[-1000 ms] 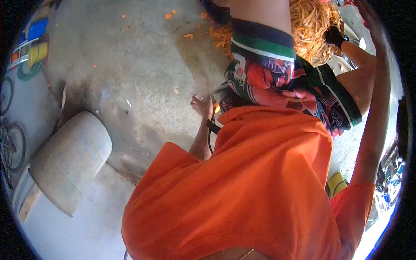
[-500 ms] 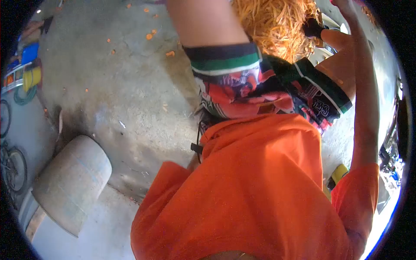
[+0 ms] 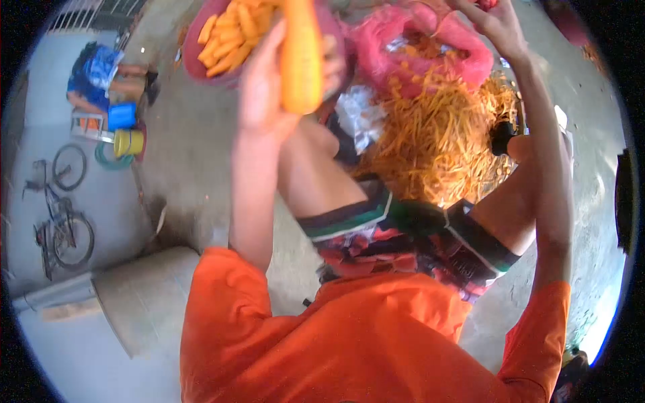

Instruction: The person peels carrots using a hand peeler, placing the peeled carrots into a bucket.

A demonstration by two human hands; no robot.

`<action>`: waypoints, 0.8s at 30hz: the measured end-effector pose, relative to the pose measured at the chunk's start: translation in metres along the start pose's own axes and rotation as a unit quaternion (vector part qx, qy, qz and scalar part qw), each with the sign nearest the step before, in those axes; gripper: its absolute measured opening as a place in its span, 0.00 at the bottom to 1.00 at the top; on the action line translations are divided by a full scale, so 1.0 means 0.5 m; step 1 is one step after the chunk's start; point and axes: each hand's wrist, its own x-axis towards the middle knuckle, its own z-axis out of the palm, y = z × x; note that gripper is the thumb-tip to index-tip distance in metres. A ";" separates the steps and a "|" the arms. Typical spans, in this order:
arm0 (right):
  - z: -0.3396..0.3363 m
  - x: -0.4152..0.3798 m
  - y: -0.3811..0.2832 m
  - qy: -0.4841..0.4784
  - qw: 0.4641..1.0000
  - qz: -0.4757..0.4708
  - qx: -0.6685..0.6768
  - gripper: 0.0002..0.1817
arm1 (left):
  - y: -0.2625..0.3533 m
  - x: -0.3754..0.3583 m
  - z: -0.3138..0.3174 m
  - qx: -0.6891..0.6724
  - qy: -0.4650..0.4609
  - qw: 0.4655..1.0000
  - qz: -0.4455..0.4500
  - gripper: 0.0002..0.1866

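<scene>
In my left hand (image 3: 267,84), an orange carrot (image 3: 301,64) is held up lengthwise, its surface smooth, with the fingers wrapped around it and slightly blurred. Behind it a pinkish basin (image 3: 195,57) holds many peeled carrots (image 3: 232,37). My right hand (image 3: 498,25) is at the top edge, closed around a small red thing (image 3: 486,3) that is mostly cut off by the frame. Below that hand lies an open pink mesh sack (image 3: 379,60). A large heap of orange peelings (image 3: 430,141) spreads between my legs.
A crumpled silvery-white sheet (image 3: 361,115) lies beside the heap. At the left are a grey drum-like container (image 3: 154,289), a bicycle (image 3: 64,215), a yellow bucket (image 3: 127,143), a blue container (image 3: 122,115) and another person (image 3: 94,74) bending.
The view has tilted up, bringing the basin, sack and both hands into sight. My left hand, earlier hidden, is now raised with the carrot.
</scene>
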 end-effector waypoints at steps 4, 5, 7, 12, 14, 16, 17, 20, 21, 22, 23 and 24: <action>-0.027 -0.013 -0.034 0.030 0.994 -0.108 -0.003 0.18 | -0.089 0.168 0.069 -0.081 -0.130 0.985 -0.082 0.22; -0.034 -0.025 -0.038 -0.008 0.994 -0.109 0.026 0.19 | -0.114 0.195 0.075 -0.063 -0.080 0.992 -0.076 0.21; -0.034 -0.029 -0.015 -0.088 0.959 -0.254 -0.091 0.20 | -0.157 0.235 0.070 -0.114 -0.115 0.981 -0.108 0.21; -0.014 -0.064 -0.025 -0.103 0.971 -0.133 -0.173 0.15 | -0.222 0.259 0.079 -0.132 -0.036 0.980 -0.145 0.19; -0.032 -0.030 0.022 -0.093 0.976 -0.185 -0.062 0.18 | -0.217 0.255 0.100 -0.123 -0.023 0.981 -0.151 0.18; -0.085 -0.025 0.031 -0.021 0.995 0.030 0.094 0.13 | -0.212 0.254 0.082 -0.132 -0.063 0.974 -0.173 0.17; -0.122 -0.018 0.057 0.035 0.999 0.011 -0.033 0.13 | -0.210 0.255 0.081 -0.174 -0.082 0.961 -0.198 0.17; -0.098 -0.029 0.064 0.043 0.996 0.033 -0.070 0.11 | -0.215 0.262 0.074 -0.180 -0.031 0.966 -0.181 0.17; -0.060 -0.041 0.051 -0.006 0.997 0.078 0.027 0.09 | -0.216 0.269 0.071 -0.135 0.004 0.977 -0.165 0.17; -0.030 -0.041 0.043 -0.011 0.997 0.076 0.027 0.09 | -0.215 0.268 0.079 -0.137 0.004 0.978 -0.159 0.17; -0.003 -0.037 0.036 -0.049 0.998 -0.030 -0.039 0.10 | -0.214 0.265 0.092 -0.112 0.038 0.983 -0.141 0.18; 0.012 -0.036 0.040 -0.083 0.982 -0.133 -0.103 0.11 | -0.213 0.264 0.096 -0.087 0.073 0.986 -0.126 0.18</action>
